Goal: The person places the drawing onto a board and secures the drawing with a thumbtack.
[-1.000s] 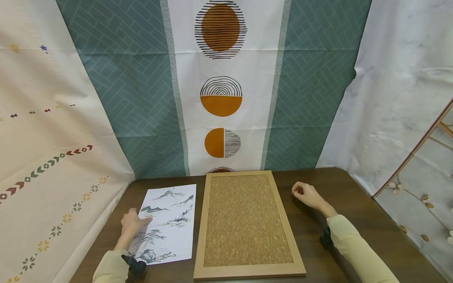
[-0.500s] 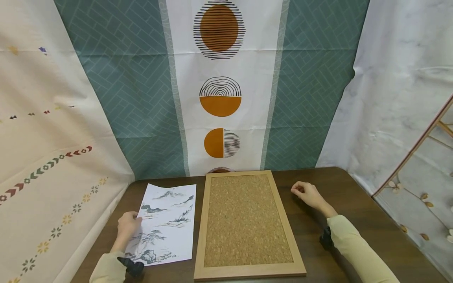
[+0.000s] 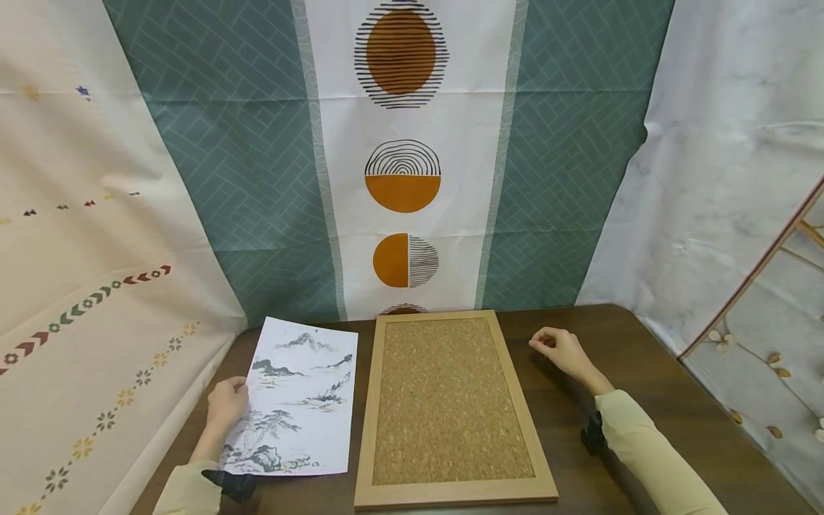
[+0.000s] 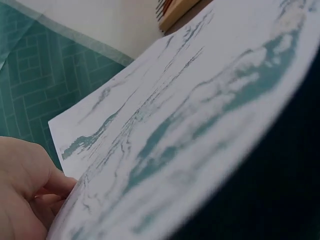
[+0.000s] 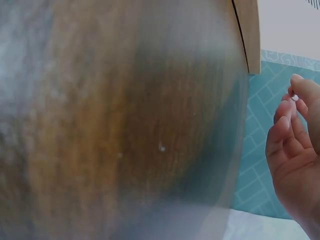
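Note:
A paper print of an ink landscape [image 3: 299,400] is at the left of the dark wooden table [image 3: 644,372]. My left hand [image 3: 225,404] pinches its left edge and holds it tilted up off the table. In the left wrist view the print [image 4: 190,125] fills the frame, with my left hand [image 4: 25,190] at its edge. A wood-framed cork board [image 3: 447,400] lies flat in the middle. To the right of the board my right hand [image 3: 558,350] rests on the table, its fingers curled. In the right wrist view its fingertips [image 5: 292,95] pinch a small white pin-like object.
Patterned cloth backdrops [image 3: 399,179] hang right behind the table's far edge and down its left side. A corner of the board's frame [image 5: 248,35] shows in the right wrist view. Bare tabletop lies to the right of the board.
My left hand slid from on top of the print to its left edge and raised it, so the sheet now tilts up off the table. The right hand has stayed put.

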Demonstrator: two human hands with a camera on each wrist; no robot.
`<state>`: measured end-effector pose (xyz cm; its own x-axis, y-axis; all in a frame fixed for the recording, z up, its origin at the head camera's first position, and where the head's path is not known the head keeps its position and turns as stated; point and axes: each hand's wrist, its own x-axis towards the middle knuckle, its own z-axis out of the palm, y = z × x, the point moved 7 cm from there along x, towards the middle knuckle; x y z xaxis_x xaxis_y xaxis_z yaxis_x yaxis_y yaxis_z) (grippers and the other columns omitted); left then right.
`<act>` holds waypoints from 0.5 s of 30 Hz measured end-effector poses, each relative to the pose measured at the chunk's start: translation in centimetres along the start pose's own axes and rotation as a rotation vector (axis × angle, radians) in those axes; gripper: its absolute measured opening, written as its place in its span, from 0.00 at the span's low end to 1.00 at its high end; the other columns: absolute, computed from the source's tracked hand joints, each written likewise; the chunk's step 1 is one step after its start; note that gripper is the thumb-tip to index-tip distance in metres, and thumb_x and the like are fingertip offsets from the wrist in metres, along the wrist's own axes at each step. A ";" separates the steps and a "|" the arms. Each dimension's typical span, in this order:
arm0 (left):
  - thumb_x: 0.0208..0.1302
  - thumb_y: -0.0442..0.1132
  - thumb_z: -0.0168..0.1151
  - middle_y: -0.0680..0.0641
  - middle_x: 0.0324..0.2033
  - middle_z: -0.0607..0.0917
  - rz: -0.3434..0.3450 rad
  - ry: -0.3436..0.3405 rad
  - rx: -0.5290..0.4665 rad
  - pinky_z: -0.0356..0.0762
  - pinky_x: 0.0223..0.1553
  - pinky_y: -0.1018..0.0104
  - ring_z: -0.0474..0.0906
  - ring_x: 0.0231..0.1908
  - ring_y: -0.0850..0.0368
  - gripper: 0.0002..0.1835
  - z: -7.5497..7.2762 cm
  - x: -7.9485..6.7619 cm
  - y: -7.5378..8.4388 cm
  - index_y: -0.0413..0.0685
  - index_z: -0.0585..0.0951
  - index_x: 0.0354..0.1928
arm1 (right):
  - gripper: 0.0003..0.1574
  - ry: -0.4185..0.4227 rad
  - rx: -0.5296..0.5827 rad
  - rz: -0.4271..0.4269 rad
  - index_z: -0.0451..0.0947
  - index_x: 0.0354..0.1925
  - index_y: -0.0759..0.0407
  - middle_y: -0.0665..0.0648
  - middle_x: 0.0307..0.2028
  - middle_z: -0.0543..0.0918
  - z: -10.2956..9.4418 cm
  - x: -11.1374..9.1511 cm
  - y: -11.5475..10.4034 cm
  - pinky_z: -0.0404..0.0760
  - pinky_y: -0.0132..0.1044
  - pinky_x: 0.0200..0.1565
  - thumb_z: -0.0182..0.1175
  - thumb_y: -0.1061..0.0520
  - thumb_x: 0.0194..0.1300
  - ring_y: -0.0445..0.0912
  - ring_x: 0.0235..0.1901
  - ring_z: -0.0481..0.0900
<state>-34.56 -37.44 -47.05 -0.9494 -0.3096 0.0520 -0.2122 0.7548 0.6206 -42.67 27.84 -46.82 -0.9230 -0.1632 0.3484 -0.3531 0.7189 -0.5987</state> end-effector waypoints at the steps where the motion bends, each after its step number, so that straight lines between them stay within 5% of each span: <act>1: 0.65 0.35 0.38 0.25 0.52 0.72 -0.002 0.000 -0.002 0.65 0.51 0.37 0.64 0.53 0.26 0.21 -0.1 0.0 0.0 0.28 0.70 0.55 | 0.09 -0.002 0.001 0.002 0.79 0.33 0.52 0.51 0.28 0.82 0.0 0.0 0.0 0.75 0.30 0.28 0.60 0.49 0.60 0.39 0.26 0.76; 15: 0.64 0.36 0.41 0.27 0.53 0.72 -0.024 -0.001 -0.074 0.61 0.56 0.40 0.64 0.55 0.28 0.22 -0.1 0.1 0.3 0.28 0.70 0.54 | 0.15 -0.041 0.068 0.037 0.79 0.39 0.58 0.58 0.30 0.82 0.4 -0.1 0.3 0.73 0.33 0.25 0.56 0.48 0.63 0.46 0.24 0.76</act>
<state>-34.65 -37.32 -46.81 -0.9446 -0.3265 0.0351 -0.2175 0.7022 0.6779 -42.77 27.75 -47.30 -0.9404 -0.1660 0.2967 -0.3274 0.6777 -0.6584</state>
